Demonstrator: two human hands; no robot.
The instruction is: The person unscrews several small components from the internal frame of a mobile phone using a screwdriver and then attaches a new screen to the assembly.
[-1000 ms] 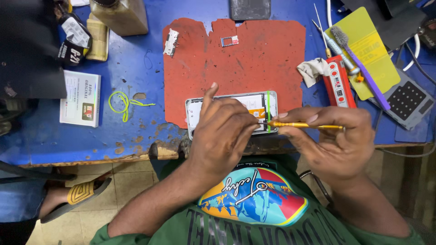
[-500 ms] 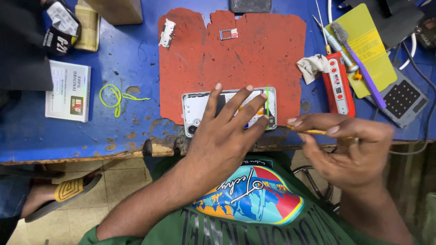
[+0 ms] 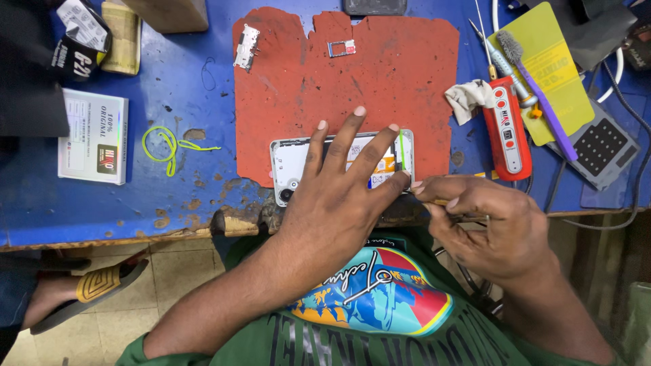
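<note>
Nearest the camera, the right hand (image 3: 491, 227) is curled narrow, its thumb and fingertips pinched on a slim yellowish tool (image 3: 441, 201) whose shaft is mostly hidden in the grip; its tip points left toward the phone's right end. Just left of it, the left hand (image 3: 339, 196) lies flat and wide, fingers spread, pressing down on an opened smartphone (image 3: 291, 163) with its back cover off. The phone lies with its long axis running left to right, at the near edge of a worn red work mat (image 3: 352, 88), close to the chipped front lip of the blue workbench (image 3: 122, 203). The left hand is on the phone itself; the right is beside the phone's right short end, where a thin green strip (image 3: 401, 150) and some coloured inner parts show between the fingers. Left of the phone lie a loop of green wire (image 3: 163, 144) and a small white box (image 3: 93, 135). To the right are a crumpled cloth (image 3: 468, 98) and a red cased tool (image 3: 505, 129), then a purple-handled brush (image 3: 539, 88) lying on a yellow sheet (image 3: 563, 61). Farthest back on the mat rest a small metal bracket (image 3: 246, 46) and a SIM tray (image 3: 341, 48).
</note>
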